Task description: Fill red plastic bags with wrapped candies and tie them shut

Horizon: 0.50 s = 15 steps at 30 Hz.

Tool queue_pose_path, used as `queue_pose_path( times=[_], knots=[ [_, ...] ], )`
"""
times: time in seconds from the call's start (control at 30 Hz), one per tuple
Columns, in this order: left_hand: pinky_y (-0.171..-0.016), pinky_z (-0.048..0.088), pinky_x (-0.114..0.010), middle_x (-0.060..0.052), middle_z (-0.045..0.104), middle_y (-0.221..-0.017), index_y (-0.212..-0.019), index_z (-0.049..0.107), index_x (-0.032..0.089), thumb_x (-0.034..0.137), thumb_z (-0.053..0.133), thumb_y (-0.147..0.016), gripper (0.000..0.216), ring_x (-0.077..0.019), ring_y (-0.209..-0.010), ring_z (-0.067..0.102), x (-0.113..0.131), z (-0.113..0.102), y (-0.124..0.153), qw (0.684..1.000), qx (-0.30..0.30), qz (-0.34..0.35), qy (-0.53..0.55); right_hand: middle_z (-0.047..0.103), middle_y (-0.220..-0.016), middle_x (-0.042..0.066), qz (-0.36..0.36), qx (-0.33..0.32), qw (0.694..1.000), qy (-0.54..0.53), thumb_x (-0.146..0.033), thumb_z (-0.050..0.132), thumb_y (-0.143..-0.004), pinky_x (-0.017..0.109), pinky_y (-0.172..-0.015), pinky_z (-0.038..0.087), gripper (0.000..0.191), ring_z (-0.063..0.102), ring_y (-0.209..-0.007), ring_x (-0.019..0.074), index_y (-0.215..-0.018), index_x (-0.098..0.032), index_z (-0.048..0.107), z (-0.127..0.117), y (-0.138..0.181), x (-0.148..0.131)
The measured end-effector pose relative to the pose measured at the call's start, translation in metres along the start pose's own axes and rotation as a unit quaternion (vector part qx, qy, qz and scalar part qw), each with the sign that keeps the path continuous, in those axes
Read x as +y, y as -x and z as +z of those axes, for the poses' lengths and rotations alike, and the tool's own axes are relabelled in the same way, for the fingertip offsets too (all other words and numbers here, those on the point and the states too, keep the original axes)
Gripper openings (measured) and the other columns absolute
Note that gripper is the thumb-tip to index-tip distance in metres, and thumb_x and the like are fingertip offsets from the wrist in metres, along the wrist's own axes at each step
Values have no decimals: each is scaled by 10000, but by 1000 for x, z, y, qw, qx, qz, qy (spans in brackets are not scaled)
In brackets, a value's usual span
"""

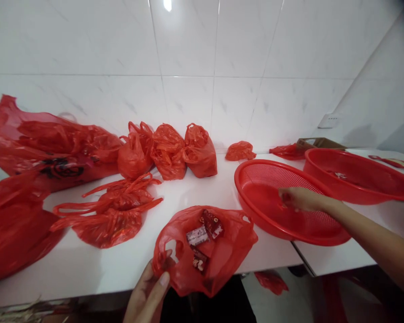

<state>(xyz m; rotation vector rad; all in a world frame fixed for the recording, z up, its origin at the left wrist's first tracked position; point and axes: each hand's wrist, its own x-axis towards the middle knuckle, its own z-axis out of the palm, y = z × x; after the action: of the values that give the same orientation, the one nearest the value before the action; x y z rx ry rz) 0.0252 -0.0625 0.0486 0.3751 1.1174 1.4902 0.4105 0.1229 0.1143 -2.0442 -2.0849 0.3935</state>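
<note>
One thin red bag (235,237) in the head view, low in the middle of the frame, mouth spread upward, overlapping the front edge of the white counter (188,193). Inside: at least three small printed packets (212,224), lying loose. Left grip (151,287), bottom, left of centre: thumb and fingers pinched on the bag's left handle (158,260). Right grip (299,199), right of centre: fingers curled, inside the red basket (269,172) with holed sides; blurred, cannot tell if anything is held.

Handling, by judgement: bag light, limp, a bit slick; film will likely fold wherever unsupported and could tear if tugged at one point. Packets look light, shiny-wrapped, apt to slide to the lowest fold. Best hold: the handle, with a full pinch of gathered film; the second handle (251,224), at the bag's upper right, would steady the mouth. Packets: pinch softly across the flat faces, as contents may crush. Basket looks stiff; rim is the place.
</note>
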Motion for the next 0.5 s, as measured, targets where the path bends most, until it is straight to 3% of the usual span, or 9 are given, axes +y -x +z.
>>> queue_pose_path(
  times=[0.13, 0.23, 0.3, 0.4, 0.5],
  knots=[
    [-869, 558, -357, -68, 747, -948, -845, 758, 197, 326, 855, -570, 318, -299, -1023, 653, 4, -1, -2, 1000, 11, 9, -9, 632, -790, 16, -173, -51, 971, -158, -312, 496, -886, 263, -622, 465, 111, 605, -706, 156, -843, -221, 543, -10, 37, -68],
    [-819, 575, -343, -69, 749, -927, -843, 761, 185, 323, 849, -579, 311, -288, -963, 673, 12, 11, 1, 1000, -5, 24, -12, 612, -813, 2, -286, -73, 936, -190, -322, 518, -872, 258, -598, 472, 99, 578, -688, 148, -848, -229, 541, 24, 63, -132],
    [-785, 580, -333, -75, 744, -954, -923, 755, 183, 336, 835, -604, 362, -280, -941, 677, 19, 19, 3, 999, -15, 27, -23, 619, -933, 22, -344, -41, 931, -115, -245, 437, -886, 290, -672, 484, 134, 588, -771, 168, -902, -245, 570, 55, 67, -163],
    [-695, 582, -287, -71, 741, -915, -1025, 731, 181, 325, 824, -625, 436, -242, -845, 690, 33, 24, -1, 998, -29, 41, -44, 594, -1113, 25, -365, -19, 930, -33, -227, 341, -913, 332, -733, 484, 284, 584, -903, 207, -982, -293, 608, 79, 57, -180],
    [-583, 556, -221, -33, 718, -770, -1071, 712, 186, 305, 821, -629, 470, -176, -685, 673, 49, 17, -12, 995, -23, 87, -46, 608, -1121, 45, -403, -59, 913, -14, -356, 459, -917, 385, -922, 435, 210, 564, -1008, 239, -989, -282, 642, 62, 46, -166]
  ],
)
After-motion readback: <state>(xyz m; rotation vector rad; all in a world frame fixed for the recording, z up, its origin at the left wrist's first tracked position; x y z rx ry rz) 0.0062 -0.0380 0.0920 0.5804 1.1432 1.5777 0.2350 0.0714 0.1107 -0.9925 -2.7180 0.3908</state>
